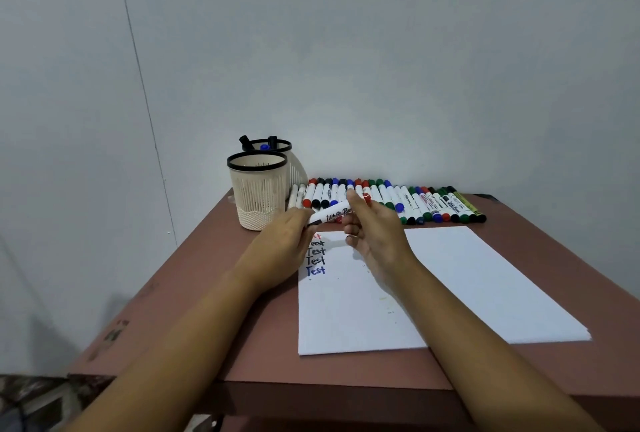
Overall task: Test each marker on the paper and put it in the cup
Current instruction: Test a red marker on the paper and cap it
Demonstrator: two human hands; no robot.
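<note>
**Over the paper's top corner, a marker hung between two hands**

Above the paper [467,286], the left hand [287,237] gripped one end of the marker [334,214]. The right hand [374,227] pinched the other end, spare fingers loosely curled.

Danger all round! A jerky tug on the cap could have sent the right hand into the row of markers [415,203] just behind and rolled them. The left hand sat just beside the near cup [258,196], a light thing by its look, easily tipped. A loose tip could have smudged the column of "Test" words [316,260].

Underneath lay a reddish-brown table [214,293], a second cup [277,145] behind holding markers, and a bare pale wall [381,67].
</note>
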